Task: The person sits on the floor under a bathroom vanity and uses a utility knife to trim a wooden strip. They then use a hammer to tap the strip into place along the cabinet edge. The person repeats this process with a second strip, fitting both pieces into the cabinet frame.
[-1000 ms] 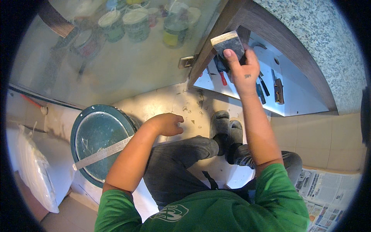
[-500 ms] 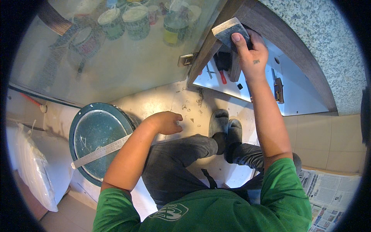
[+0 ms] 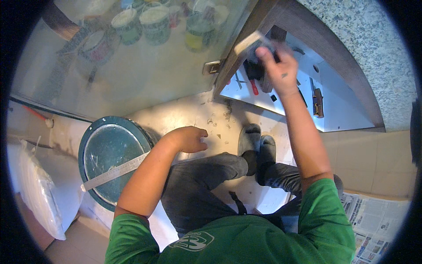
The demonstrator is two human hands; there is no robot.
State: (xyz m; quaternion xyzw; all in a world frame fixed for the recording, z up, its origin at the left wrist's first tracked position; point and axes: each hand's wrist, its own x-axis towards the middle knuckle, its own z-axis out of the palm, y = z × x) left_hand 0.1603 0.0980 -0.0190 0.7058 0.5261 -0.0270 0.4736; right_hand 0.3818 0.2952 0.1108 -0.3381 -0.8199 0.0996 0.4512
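My right hand (image 3: 279, 68) is closed on a sanding block (image 3: 248, 42), a flat piece with a pale edge and a dark grey face. Thumb and fingers clasp its side, and the block is smeared by motion. It is over the dark wooden cabinet frame (image 3: 291, 14), near the frame's left side; whether they touch I cannot tell. My left hand (image 3: 190, 139) hovers over my left knee, its fingers loosely bent and apart with nothing visible in them.
Inside the cabinet lie a red-handled tool (image 3: 254, 87) and a dark hand plane (image 3: 317, 103). A dark green lidded bucket (image 3: 99, 152) stands at left, a metal ruler (image 3: 116, 171) across it. A glass panel (image 3: 154, 75) has several paint tubs behind it. Shavings dot the floor.
My right hand has moved slightly left and down with the sanding block, which has tilted and blurred, uncovering more of the frame's upper inner side. The left hand has stayed put.
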